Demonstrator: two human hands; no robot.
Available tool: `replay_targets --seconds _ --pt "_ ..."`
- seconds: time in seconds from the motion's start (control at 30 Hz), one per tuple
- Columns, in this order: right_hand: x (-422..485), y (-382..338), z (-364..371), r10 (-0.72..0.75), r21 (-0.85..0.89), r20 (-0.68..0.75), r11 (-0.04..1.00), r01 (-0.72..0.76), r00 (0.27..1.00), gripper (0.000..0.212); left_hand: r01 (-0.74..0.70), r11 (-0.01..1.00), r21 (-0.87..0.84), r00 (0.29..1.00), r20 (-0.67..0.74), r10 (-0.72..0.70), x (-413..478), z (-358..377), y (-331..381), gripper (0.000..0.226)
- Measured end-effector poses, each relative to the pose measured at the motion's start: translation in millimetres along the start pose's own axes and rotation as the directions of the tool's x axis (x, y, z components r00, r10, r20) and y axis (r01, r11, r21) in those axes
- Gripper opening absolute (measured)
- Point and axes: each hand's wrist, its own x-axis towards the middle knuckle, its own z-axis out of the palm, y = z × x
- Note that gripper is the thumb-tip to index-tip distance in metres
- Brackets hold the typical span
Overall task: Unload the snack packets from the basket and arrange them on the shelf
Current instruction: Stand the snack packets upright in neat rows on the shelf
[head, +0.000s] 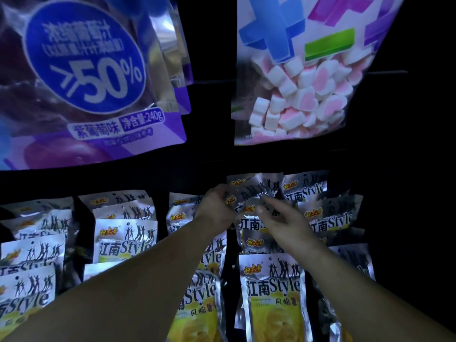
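Dim shelf (pixel 192 166) ahead: our left hand (pixel 217 206) and right hand (pixel 280 219) both pinch one packet (pixel 250 193) at twelve o'clock, its long axis running twelve to six.

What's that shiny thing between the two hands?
A silver packet lies between the left hand and the right hand. Both hands pinch it above the shelf rows, as the head view shows.

Purple grape pouch (pixel 86 77): cut by top and left edges; small print under flavour line blurred. Marshmallow bag (pixel 308 70): top cut off. Left hand (pixel 217 206): fingertips hidden behind gripped silver packet (pixel 249 191). Left forearm (pixel 128 290) covers middle-row packets (pixel 204 257). Front packets (pixel 274 292) cut by bottom edge.
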Motion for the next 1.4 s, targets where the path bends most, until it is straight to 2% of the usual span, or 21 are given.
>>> replay_targets --seconds 0.1,0.17,0.23,0.37,0.5,0.57,0.7,0.8,0.83,0.9,0.97,1.07,1.1,1.17,1.23,1.3,1.37,1.4 --pt "-3.4 -0.7 0.8 -0.004 0.021 -0.010 1.000 0.004 1.000 0.047 -0.007 1.000 0.008 1.000 -0.006 0.007 9.1 7.7 -7.2 0.047" --pt "-8.0 -0.2 0.0 0.001 0.052 -0.013 0.999 0.000 1.000 0.042 -0.011 0.998 0.066 1.000 -0.001 0.011 5.3 7.2 -5.8 0.029" --pt "-12.1 -1.0 -2.8 0.003 0.087 -0.005 0.996 -0.002 1.000 0.040 -0.002 1.000 0.025 0.999 -0.045 0.003 2.2 6.9 -5.6 0.016" --pt "-16.4 -3.6 -9.7 -0.033 0.148 0.012 0.988 0.031 0.999 0.042 0.010 0.997 -0.076 0.997 -0.070 -0.016 4.9 5.1 -5.8 0.029" --pt "-14.9 0.4 -13.3 -0.011 0.141 0.011 0.990 0.009 1.000 0.044 0.005 0.963 -0.268 0.999 -0.045 -0.018 8.4 1.7 6.1 0.029" --pt "-13.7 1.4 -14.4 -0.001 0.125 -0.009 0.992 0.002 1.000 0.044 -0.038 0.952 -0.303 0.998 -0.067 0.018 12.9 3.3 15.7 0.031" --pt "-9.3 8.1 -17.3 0.054 0.112 -0.042 0.992 -0.049 0.998 0.047 -0.132 0.940 -0.316 0.991 -0.075 0.114 15.6 12.4 35.4 0.018" --pt "-4.0 18.6 -19.4 0.069 0.108 -0.057 0.992 -0.063 0.996 0.052 -0.176 0.956 -0.236 0.984 -0.074 0.163 13.2 12.1 37.1 0.042" --pt "-3.4 20.3 -20.2 0.071 0.107 -0.058 0.992 -0.065 0.996 0.053 -0.192 0.965 -0.180 0.979 -0.103 0.176 10.6 10.2 35.3 0.049" --pt "-2.4 20.4 -20.7 0.069 0.100 -0.055 0.993 -0.063 0.996 0.053 -0.220 0.971 -0.098 0.960 -0.196 0.197 1.5 4.2 30.0 0.050" --pt "-2.2 19.6 -22.1 0.059 0.096 -0.063 0.994 -0.053 0.996 0.053 -0.175 0.985 0.006 0.954 -0.245 0.171 -2.7 1.9 24.7 0.038" --pt "-6.9 15.9 -21.0 0.044 0.059 -0.069 0.997 -0.040 0.997 0.048 -0.075 0.990 0.122 0.993 -0.082 0.086 -11.5 6.9 10.9 0.020" --pt "-8.6 15.7 -19.9 0.048 0.034 -0.062 0.998 -0.046 0.997 0.044 -0.065 0.997 0.046 0.998 -0.022 0.066 -14.4 12.9 7.7 0.024" --pt "-10.3 19.1 -16.9 0.060 -0.053 -0.041 0.997 -0.063 0.997 0.039 0.080 0.977 -0.199 0.994 0.087 -0.063 -26.7 23.1 0.5 0.034" --pt "-13.2 24.5 -14.1 0.072 -0.119 -0.011 0.990 -0.073 0.997 0.035 0.190 0.938 -0.290 0.964 0.236 -0.123 -42.3 32.9 -6.3 0.034" --pt "-20.8 30.2 -12.6 0.089 -0.157 0.057 0.984 -0.079 0.994 0.032 0.289 0.928 -0.235 0.929 0.301 -0.213 -58.6 35.7 -5.2 0.027" --pt "-29.3 39.1 -11.2 0.127 -0.219 0.127 0.971 -0.098 0.984 0.035 0.486 0.803 -0.344 0.857 0.367 -0.361 -66.3 40.3 -2.6 0.024" --pt "-31.9 44.7 -11.8 0.146 -0.263 0.135 0.959 -0.107 0.980 0.039 0.523 0.772 -0.360 0.841 0.365 -0.399 -71.3 40.5 -2.2 0.026"
